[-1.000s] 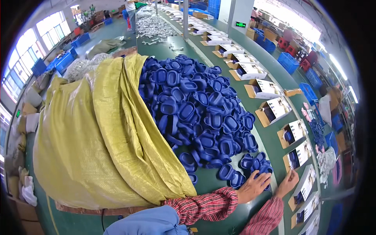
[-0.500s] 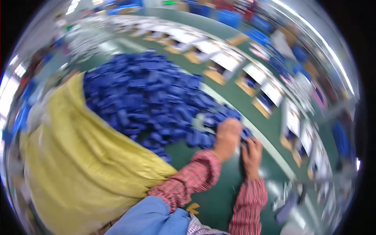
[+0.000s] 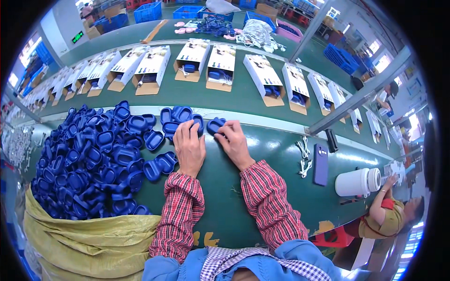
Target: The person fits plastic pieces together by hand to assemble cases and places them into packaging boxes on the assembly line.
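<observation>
Both part-curled, the left hand [image 3: 190, 149] rests at clustered blue oval cups [image 3: 182, 113] and the right hand [image 3: 235, 144] touches a lone cup [image 3: 214, 125]; whether either grips, I cannot tell. The cup pile [image 3: 89, 157] lies leftward, seemingly for easy reach; beyond, cartons [image 3: 222, 61] present open ends nearward.

Both the left hand [image 3: 190, 152] and the right hand [image 3: 236, 146] are bare. Over the forearms go loose, puffy cloth covers, the left sleeve cover [image 3: 174, 229] and the right sleeve cover [image 3: 272, 196], in red plaid crossed by fine dark and pale lines, puckered into gathers at the wrists. Above them shows a plain mid-blue top [image 3: 300, 257], and across the chest lies dark-and-white gingham cloth [image 3: 225, 258].
</observation>
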Motion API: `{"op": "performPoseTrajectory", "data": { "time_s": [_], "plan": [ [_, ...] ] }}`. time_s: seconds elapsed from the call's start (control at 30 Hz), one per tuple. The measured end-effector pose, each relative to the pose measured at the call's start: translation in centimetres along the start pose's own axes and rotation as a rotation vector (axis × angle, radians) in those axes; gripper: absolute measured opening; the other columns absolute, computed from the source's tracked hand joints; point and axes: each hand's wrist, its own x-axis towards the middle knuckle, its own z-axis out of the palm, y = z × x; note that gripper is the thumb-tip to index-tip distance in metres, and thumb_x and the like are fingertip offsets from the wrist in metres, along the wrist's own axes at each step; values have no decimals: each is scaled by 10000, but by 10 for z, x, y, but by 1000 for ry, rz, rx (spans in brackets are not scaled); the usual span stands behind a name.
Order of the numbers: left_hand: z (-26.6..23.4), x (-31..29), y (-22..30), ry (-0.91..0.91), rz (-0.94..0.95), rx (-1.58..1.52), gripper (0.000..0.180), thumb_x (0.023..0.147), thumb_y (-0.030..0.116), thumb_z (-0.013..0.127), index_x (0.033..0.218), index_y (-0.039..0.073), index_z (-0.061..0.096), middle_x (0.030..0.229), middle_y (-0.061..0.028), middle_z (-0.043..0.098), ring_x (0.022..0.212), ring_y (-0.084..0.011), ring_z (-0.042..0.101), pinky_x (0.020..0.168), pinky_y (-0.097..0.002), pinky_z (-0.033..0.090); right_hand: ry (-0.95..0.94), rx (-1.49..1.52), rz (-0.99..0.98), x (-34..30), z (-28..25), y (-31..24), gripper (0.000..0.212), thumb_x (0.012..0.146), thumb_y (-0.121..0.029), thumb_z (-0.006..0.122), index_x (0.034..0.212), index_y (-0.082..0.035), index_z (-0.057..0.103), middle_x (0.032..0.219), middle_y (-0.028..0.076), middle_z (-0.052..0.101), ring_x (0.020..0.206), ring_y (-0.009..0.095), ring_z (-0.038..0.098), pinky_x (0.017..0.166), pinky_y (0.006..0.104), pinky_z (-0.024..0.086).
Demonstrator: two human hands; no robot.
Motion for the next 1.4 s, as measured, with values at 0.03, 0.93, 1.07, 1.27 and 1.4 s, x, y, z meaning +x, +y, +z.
{"op": "performPoseTrajectory", "data": {
  "time_s": [0.03, 0.93, 1.07, 1.27, 1.4],
  "plan": [
    [-2, 1, -1, 31, -27, 27, 431, 798, 96, 753, 1193, 30, 593, 1297, -134, 543, 1264, -343, 482, 1044, -471, 396, 58, -12, -34, 6, 2, 2, 157, 808, -59, 764, 925, -19, 667, 1015, 147, 552, 848, 313, 629, 728, 395, 531],
    [-1, 9, -10, 27, -114, 0, 252, 796, 81, 735, 1037, 37, 673, 1224, -133, 564, 1207, -331, 509, 1019, -481, 382, 195, -157, -131, 215, 104, 87, 246, 913, -82, 607, 1152, -26, 615, 1016, 180, 641, 886, 349, 647, 769, 438, 528],
    [-2, 9, -12, 77, -154, 152, 320, 812, 145, 747, 1110, 62, 664, 1371, -146, 511, 1337, -357, 418, 1090, -565, 301, 250, 232, 25, 153, 90, 71, 148, 954, -66, 608, 1091, -10, 619, 990, 116, 620, 818, 203, 624, 705, 324, 510],
    [-1, 1, -28, -41, -137, 271, 413, 862, 271, 724, 1195, 42, 641, 1383, -166, 545, 1346, -382, 436, 1110, -565, 318, -21, 117, -175, 69, 42, 19, 124, 857, -57, 729, 930, -3, 645, 957, 118, 573, 783, 249, 598, 648, 329, 507],
    [3, 5, -23, -26, -83, 223, 326, 848, 222, 734, 1103, 31, 664, 1336, -152, 574, 1313, -372, 460, 1094, -528, 339, -195, 60, -165, 22, 24, 1, 271, 833, -53, 738, 1079, -34, 627, 1096, 146, 553, 915, 335, 637, 779, 409, 532]
  ]
}}
